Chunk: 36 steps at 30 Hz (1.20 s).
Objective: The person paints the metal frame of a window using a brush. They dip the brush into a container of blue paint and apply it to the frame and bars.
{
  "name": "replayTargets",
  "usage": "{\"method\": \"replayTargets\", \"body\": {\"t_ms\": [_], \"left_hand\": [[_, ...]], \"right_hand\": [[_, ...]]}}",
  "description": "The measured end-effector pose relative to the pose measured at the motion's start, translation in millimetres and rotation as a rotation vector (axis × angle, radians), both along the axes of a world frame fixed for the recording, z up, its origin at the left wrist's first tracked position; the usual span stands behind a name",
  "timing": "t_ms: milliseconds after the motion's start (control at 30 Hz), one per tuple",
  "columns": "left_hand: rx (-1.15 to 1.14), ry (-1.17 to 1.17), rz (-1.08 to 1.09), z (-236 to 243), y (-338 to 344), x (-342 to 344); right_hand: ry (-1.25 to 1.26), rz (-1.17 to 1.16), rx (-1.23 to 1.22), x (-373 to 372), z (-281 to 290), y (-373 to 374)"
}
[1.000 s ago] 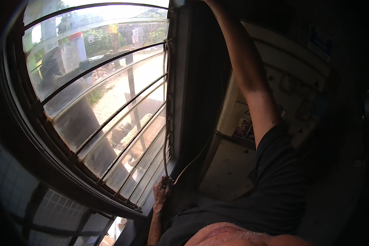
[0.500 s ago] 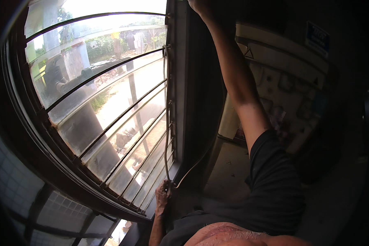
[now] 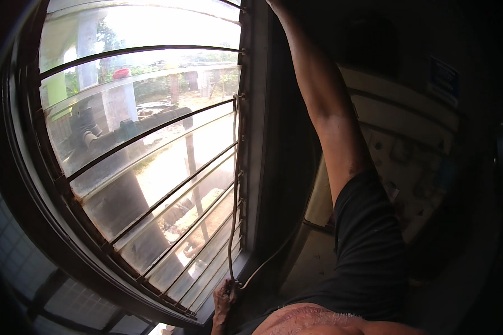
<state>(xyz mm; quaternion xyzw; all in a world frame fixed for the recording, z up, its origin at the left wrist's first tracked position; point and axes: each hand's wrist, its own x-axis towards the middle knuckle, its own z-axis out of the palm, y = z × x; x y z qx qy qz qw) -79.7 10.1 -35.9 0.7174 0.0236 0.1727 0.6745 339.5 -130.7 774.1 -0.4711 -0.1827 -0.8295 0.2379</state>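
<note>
My left hand (image 3: 224,295) is low by the window's bottom right corner, its fingers closed round a dark cable (image 3: 232,234). From there the cable climbs along the window's right side and bends at a slat end. A thinner pale length of cable (image 3: 262,267) curves away to the right from beside my fist. My right arm (image 3: 332,128), in a short dark sleeve, reaches up past the top edge, so the hand is out of sight. Nearest to both arms is the louvred window (image 3: 151,51), with tilted glass slats in a dark frame.
To the right, in deep shadow, stands a pale fridge-like cabinet (image 3: 369,106) with stickers. A small blue sign (image 3: 445,81) hangs above it. A dark window post (image 3: 257,139) separates glass from room. At lower left is a gridded panel (image 3: 75,298). Sunlit ground shows through the glass.
The view has tilted upward, so the window and cabinet sit lower. My right hand, partly visible at the top before, is now beyond the edge. The left still grips the cable.
</note>
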Motion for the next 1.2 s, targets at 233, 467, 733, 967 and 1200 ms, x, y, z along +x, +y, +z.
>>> {"method": "replayTargets", "body": {"t_ms": [233, 467, 733, 967, 1200], "left_hand": [[0.149, -0.072, 0.078, 16.5, -6.5, -2.7], [0.052, -0.007, -0.030, 17.6, -0.3, -0.8], [0.146, -0.072, -0.037, 20.0, 6.6, -0.8], [0.172, -0.110, 0.019, 15.2, 19.0, -0.5], [0.152, -0.117, 0.096, 15.4, 22.2, -8.1]], "right_hand": [[0.055, 0.013, -0.046, -4.9, -9.8, 1.6], [0.144, 0.003, -0.106, -24.9, -76.5, -5.4], [0.480, 0.003, -0.187, -93.0, -229.6, -20.0], [0.639, 0.198, -0.204, -131.6, -251.0, -14.0], [0.377, 0.232, -0.190, -68.8, -191.3, 35.9]]}}
